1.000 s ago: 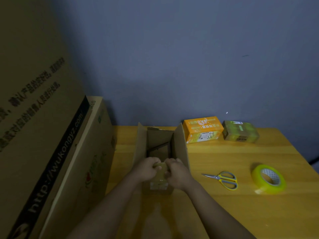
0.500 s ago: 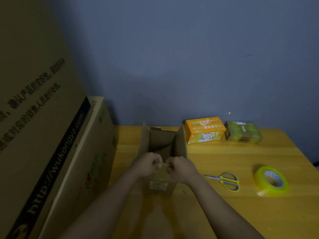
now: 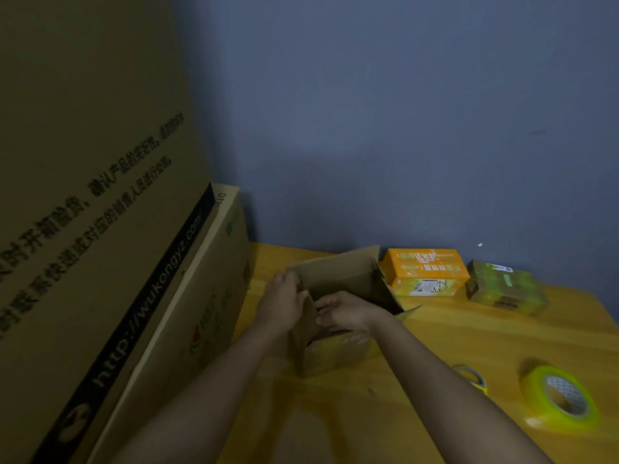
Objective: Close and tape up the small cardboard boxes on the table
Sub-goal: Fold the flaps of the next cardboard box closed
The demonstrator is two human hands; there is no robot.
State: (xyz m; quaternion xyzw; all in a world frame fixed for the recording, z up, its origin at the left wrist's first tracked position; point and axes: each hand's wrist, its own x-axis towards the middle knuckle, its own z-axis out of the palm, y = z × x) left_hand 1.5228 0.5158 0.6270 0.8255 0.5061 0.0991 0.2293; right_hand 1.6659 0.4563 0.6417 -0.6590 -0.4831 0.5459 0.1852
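A small brown cardboard box [image 3: 335,354] stands open on the yellow wooden table [image 3: 469,333], turned at an angle. Its far flap [image 3: 338,269] stands upright and its right flap slants out to the right. My left hand [image 3: 281,304] grips the box's left flap at the top edge. My right hand [image 3: 346,313] reaches over the opening and holds the near flap between thumb and fingers, which point left. A yellow-green roll of tape [image 3: 536,393] lies at the right front. The scissors [image 3: 474,380] show only their yellow handle beyond my right forearm.
An orange carton [image 3: 423,271] and a green taped box [image 3: 504,289] sit at the back of the table by the blue wall. Two large printed cardboard cartons [image 3: 100,262] fill the left side, right beside the small box.
The box has been turned and now sits at an angle. My hands have left the front flap's middle: the left went to the left flap, the right over the opening. The camera tilted and moved closer.
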